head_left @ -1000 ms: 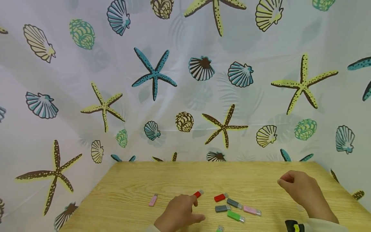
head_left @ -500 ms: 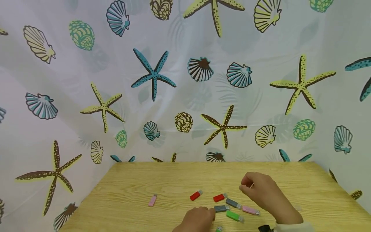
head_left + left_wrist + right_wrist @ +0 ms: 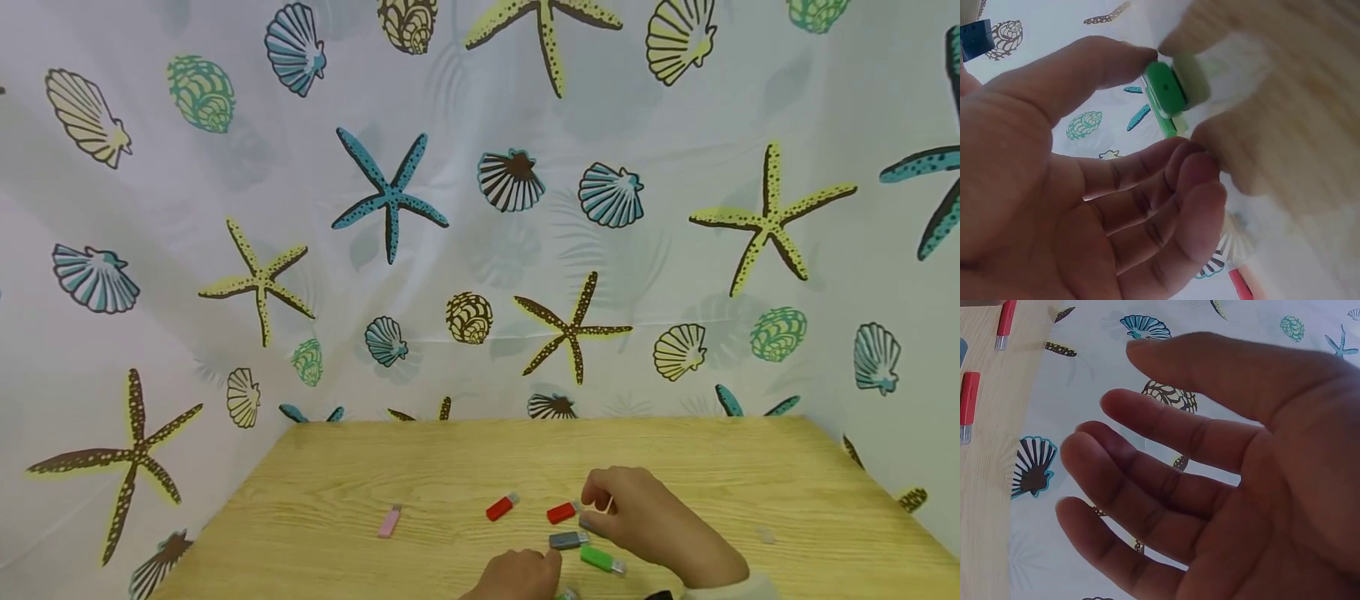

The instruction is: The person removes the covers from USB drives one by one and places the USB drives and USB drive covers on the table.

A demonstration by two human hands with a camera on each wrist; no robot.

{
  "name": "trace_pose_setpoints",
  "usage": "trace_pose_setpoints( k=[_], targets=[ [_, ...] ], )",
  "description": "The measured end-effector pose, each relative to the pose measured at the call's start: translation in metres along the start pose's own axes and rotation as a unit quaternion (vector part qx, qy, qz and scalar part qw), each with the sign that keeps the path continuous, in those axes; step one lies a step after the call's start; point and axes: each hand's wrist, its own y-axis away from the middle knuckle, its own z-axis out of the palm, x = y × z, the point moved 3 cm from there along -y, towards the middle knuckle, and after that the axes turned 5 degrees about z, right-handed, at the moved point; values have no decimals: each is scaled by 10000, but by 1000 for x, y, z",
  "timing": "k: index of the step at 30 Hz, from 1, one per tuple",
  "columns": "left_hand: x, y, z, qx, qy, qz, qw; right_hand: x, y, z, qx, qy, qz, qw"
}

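Observation:
My left hand point(image 3: 517, 575) is low over the table, beside a green USB stick point(image 3: 567, 594) at the bottom edge of the head view. In the left wrist view, its thumb is close to a green USB stick point(image 3: 1166, 89), with the fingertips apart from the thumb. My right hand point(image 3: 637, 517) hovers with bent, parted fingers at a grey USB stick point(image 3: 591, 522) that it partly covers. The right wrist view has nothing between thumb and fingers. Between the hands lie another grey USB stick point(image 3: 568, 540) and a second green one point(image 3: 602, 560).
Two red USB sticks, one nearer the middle point(image 3: 502, 507) and one by the right hand point(image 3: 562, 512), lie beyond the left hand. A pink USB stick point(image 3: 390, 521) is farther left. Patterned cloth point(image 3: 450, 242) surrounds the wooden table point(image 3: 337, 467).
The right hand has come in leftward from the right side and now covers the right-hand pink stick. The left hand has drawn back and rightward from the left red stick to the near green one.

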Motion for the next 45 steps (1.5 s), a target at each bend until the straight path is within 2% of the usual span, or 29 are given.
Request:
trace_pose_setpoints(
  k=[10,14,18,23,25,29,33,37,45],
  targets=[
    [-3,-1,-1,-55,411,292,9987,4,-1,5,-354,-87,-136,9992],
    [-2,0,-5,-64,363,462,9983,4,1,2,-332,-36,-199,9992],
    [-1,6,-20,86,241,757,9968,2,2,-4,-247,66,-169,9995],
    [-4,21,-47,408,562,860,9939,-4,3,-5,-355,-5,-39,9994],
    [-6,28,-58,582,709,944,9913,-7,4,-5,-410,-64,-39,9991],
    [-10,40,-75,1040,644,1255,9845,-12,6,-4,-483,-142,-123,9987],
    [-12,48,-87,1329,580,1481,9783,-19,8,-3,-563,-217,-145,9981],
    [-13,56,-95,1408,690,1531,9757,-29,11,0,-707,-210,-173,9971],
    [-11,74,-108,1350,780,1761,9720,-45,20,1,-748,-82,-614,9953]
  ],
)
